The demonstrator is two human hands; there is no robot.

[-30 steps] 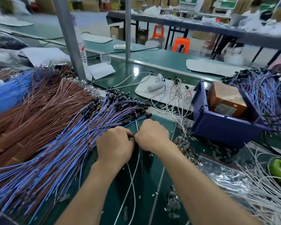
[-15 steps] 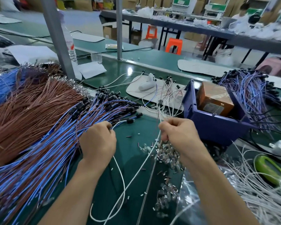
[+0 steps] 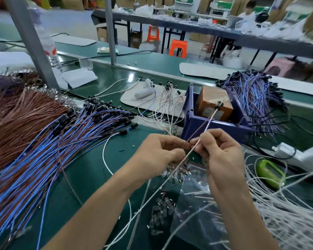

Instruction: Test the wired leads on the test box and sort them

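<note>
My left hand and my right hand meet over the green mat, both pinching one thin wired lead. The lead runs up and to the right, and its black tip hangs over the orange-brown test box, which sits inside a dark blue bin. A big fan of blue and brown leads with black tips lies to the left. A second bundle of blue leads lies behind the bin on the right.
Small clear connectors and a plastic bag lie below my hands. Loose white wires pile at the right, beside a green tool and a white power strip. A grey post stands at the back left.
My hands came together from the left pile toward the blue bin. They now hold one lead lifted up, its black tip raised over the test box.
</note>
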